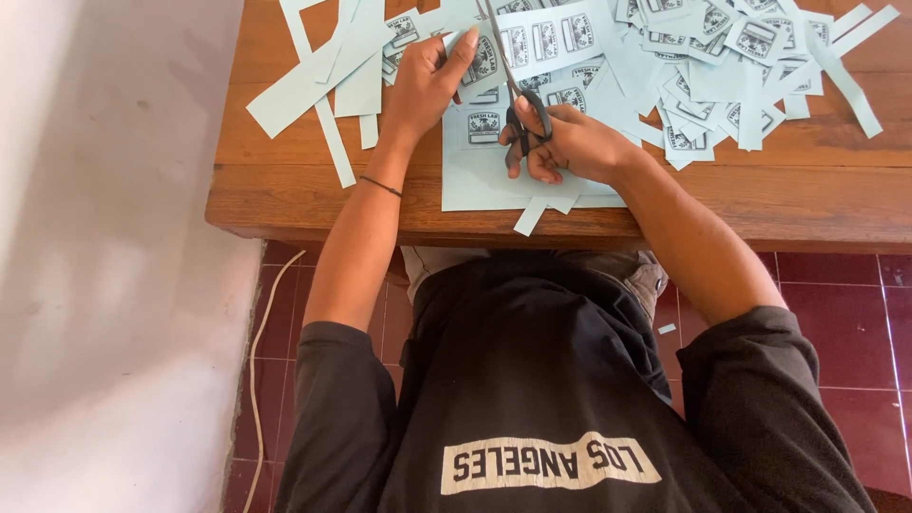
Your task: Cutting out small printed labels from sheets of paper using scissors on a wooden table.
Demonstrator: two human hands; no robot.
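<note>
My right hand [568, 144] grips black-handled scissors [525, 116], fingers through the loops, blades pointing away from me along a pale blue printed sheet [480, 176]. My left hand [432, 81] presses down on the same sheet just left of the blades, thumb and fingers on a printed label. The sheet lies on a brown wooden table [285, 204] and reaches nearly to its near edge.
Cut printed labels [722, 43] lie heaped at the right of the table. Long blue paper strips [328, 76] are scattered at the left. A white wall [104, 237], a thin white cord [256, 361] and dark red floor tiles [845, 323] are below.
</note>
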